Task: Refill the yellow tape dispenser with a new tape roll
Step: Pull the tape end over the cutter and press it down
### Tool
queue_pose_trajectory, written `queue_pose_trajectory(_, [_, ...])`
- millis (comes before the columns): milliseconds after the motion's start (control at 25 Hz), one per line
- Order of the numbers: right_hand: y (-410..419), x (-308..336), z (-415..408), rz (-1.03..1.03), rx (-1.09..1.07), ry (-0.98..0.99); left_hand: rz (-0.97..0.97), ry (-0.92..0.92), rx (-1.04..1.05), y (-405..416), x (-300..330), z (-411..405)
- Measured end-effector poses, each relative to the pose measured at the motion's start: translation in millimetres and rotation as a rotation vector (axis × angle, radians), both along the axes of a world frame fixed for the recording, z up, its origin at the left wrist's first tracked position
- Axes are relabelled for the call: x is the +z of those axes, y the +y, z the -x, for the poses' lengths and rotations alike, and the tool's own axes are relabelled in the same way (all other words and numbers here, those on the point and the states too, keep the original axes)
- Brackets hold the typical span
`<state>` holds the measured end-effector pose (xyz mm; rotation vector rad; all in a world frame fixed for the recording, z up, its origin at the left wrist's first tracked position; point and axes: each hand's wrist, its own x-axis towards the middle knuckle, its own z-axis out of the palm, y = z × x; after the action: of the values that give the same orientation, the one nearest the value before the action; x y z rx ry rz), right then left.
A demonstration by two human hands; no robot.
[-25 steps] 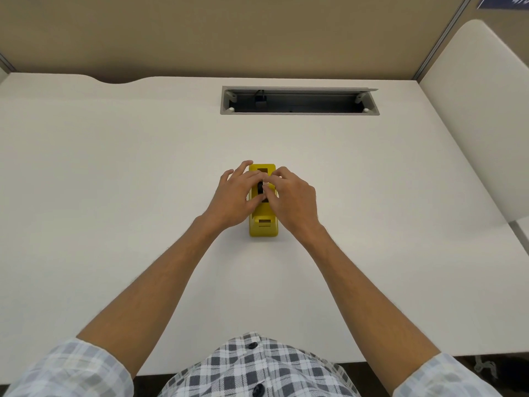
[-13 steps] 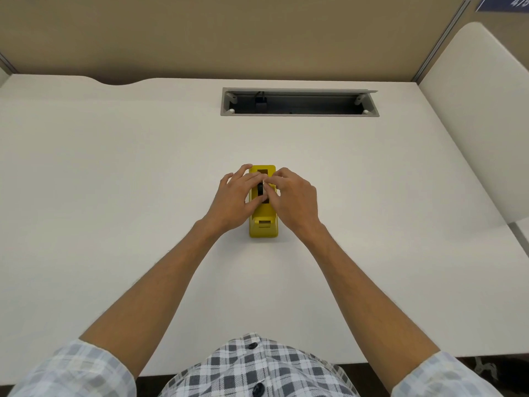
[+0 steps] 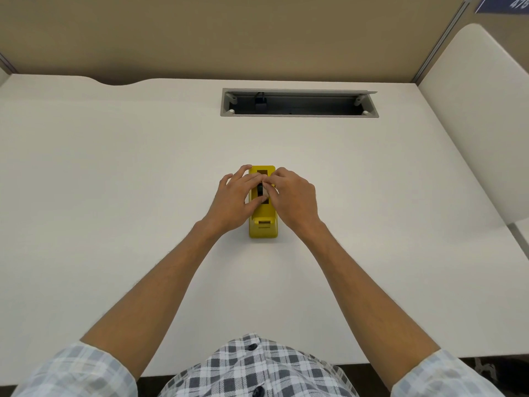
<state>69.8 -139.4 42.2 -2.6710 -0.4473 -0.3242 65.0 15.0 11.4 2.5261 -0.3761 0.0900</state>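
A yellow tape dispenser (image 3: 263, 229) stands in the middle of the white desk (image 3: 114, 181), its cutter end toward me. My left hand (image 3: 233, 200) lies on its left side and my right hand (image 3: 294, 197) on its right side. The fingertips of both hands meet over the open top slot, where a dark hub piece (image 3: 260, 189) shows between them. Whether a tape roll sits in the slot is hidden by my fingers.
A grey cable tray opening (image 3: 299, 103) is set into the desk at the back. A tan partition (image 3: 229, 32) runs behind the desk. A white panel (image 3: 481, 118) stands at the right edge.
Both hands stay on the dispenser. The fingertips shifted slightly over the top slot; the dispenser has not moved.
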Motion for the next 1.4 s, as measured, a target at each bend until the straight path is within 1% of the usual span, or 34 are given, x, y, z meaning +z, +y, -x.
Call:
queue_pose_trajectory(240, [1.0,-2.0,-1.2,0.091,0.016,-0.071,-0.008,0.004,-0.001,0.1,-0.2,-0.6])
queue_pose_trajectory(480, [2.3,-10.1,-2.9,0.138,0.003,-0.052,-0.005,0.005,-0.004,-0.3,-1.6,0.4])
queue_pose_trajectory(800, [2.5,-12.3,-1.4,0.093,-0.017,0.041,0.029,-0.016,0.002,-0.4,-2.3,0.9])
queue_pose_trajectory(1080, [-0.6,-6.9,-3.3,-0.004,-0.03,0.142,0.056,-0.002,0.0,0.2,-3.8,0.6])
queue_pose_trajectory(1400, [-4.6,2.8,-9.5,-0.1,-0.025,0.171,0.065,0.007,0.006,0.4,-3.0,0.0])
